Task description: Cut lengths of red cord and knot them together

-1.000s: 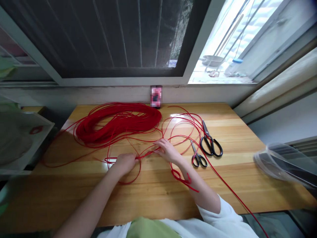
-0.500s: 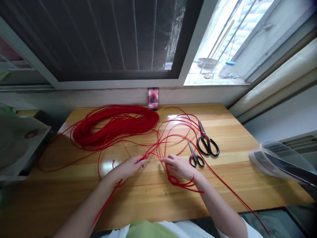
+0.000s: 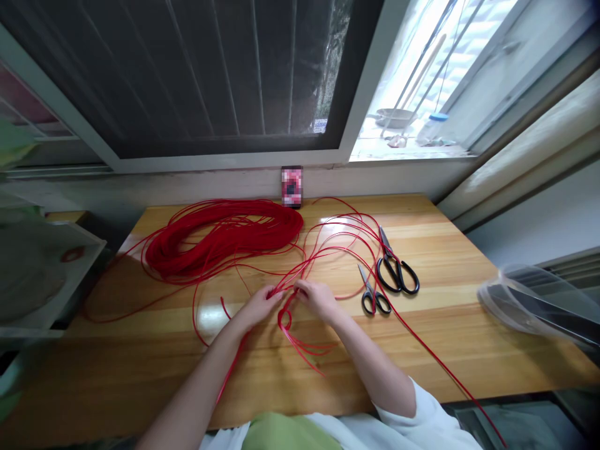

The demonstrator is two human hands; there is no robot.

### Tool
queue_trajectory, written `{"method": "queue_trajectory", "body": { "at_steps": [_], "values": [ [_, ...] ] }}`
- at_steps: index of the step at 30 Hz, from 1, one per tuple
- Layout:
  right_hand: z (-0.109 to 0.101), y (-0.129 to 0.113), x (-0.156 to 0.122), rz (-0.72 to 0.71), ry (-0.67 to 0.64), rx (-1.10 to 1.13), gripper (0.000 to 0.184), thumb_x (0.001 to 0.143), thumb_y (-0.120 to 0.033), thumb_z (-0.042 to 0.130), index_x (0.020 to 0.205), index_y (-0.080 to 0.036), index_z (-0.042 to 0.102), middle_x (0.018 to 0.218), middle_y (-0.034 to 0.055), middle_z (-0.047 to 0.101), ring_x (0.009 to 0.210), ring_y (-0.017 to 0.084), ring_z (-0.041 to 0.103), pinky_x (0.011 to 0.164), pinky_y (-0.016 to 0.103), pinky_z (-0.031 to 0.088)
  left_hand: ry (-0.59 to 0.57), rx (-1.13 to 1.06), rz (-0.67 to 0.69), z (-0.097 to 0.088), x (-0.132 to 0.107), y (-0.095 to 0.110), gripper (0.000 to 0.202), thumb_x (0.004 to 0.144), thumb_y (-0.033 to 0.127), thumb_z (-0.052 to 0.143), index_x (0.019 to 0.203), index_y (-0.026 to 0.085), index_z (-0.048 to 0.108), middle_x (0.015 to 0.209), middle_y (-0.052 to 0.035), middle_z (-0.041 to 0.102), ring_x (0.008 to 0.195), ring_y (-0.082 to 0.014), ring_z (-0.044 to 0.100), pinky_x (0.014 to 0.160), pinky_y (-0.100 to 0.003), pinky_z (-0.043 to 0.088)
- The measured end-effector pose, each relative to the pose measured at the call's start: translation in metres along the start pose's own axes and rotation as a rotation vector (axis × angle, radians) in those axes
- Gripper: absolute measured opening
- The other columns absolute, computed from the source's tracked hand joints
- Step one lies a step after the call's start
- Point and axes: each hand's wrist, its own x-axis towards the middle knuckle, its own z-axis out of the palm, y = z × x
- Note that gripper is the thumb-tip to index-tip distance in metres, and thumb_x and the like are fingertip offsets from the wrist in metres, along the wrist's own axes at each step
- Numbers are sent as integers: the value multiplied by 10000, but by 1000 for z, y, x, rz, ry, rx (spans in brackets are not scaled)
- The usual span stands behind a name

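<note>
Several strands of red cord (image 3: 323, 250) run over the middle of the wooden table and gather at my hands. My left hand (image 3: 262, 305) is closed around the gathered strands. Close beside it on the right, my right hand (image 3: 315, 299) pinches the red cord, thumb and fingers together. Just below, between the hands, a small loop (image 3: 284, 320) of cord hangs with several loose ends fanning to the lower right. A large coil of red cord (image 3: 187, 259) lies at the back left. One long strand trails off the front right edge.
Large black-handled scissors (image 3: 398, 275) and a smaller pair (image 3: 375, 302) lie right of my hands, with cord crossing them. A clear plastic container (image 3: 499, 306) is at the right edge. A pink patterned box-like object (image 3: 292, 187) stands against the wall below the window.
My right hand has moved left and slightly up, close to my left hand. Its fingers have closed on the cord. The small loop and its loose ends have shifted left.
</note>
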Motion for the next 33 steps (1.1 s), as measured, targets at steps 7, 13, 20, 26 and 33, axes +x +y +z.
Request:
{"method": "queue_trajectory", "body": {
  "at_steps": [7, 13, 20, 26, 33],
  "values": [
    [-10, 4, 12, 235, 156, 21, 107, 772, -242, 504, 782, -193, 599, 719, 40, 640, 629, 162, 560, 542, 241, 345, -93, -244, -101, -4, -8, 14, 390, 644, 418, 657, 905, 129, 646, 789, -30, 655, 704, -134, 551, 667, -233, 389],
    [-13, -10, 4, 217, 222, 321, 265, 773, -268, 497, 1029, -200, 512, 650, -19, 585, 563, 123, 520, 533, 225, 381, 55, -285, -26, 0, -5, 11, 366, 572, 352, 717, 847, 118, 658, 801, -41, 671, 750, -171, 578, 757, -285, 399],
    [-1, -24, 1, 150, 73, 789, 174, 690, -266, 593, 835, -172, 571, 752, 13, 621, 641, 114, 548, 552, 221, 411, 56, -402, -1, 1, -4, 17, 313, 554, 285, 726, 823, 129, 686, 823, -53, 692, 805, -193, 598, 822, -311, 399],
    [12, -19, 4, 309, -47, 888, 160, 626, -135, 492, 756, -156, 582, 643, -11, 591, 476, 68, 460, 399, 170, 329, 39, -296, -37, 1, -4, 10, 336, 560, 343, 719, 820, 132, 702, 780, -48, 699, 779, -207, 605, 790, -317, 408],
    [21, -32, 4, 481, 386, 1284, 155, 594, -203, 529, 741, -167, 560, 596, -31, 520, 450, 68, 404, 409, 191, 353, 47, -337, 10, 5, 6, 10, 384, 565, 387, 718, 849, 130, 695, 789, -42, 695, 772, -200, 599, 767, -316, 421]
  ]
}}
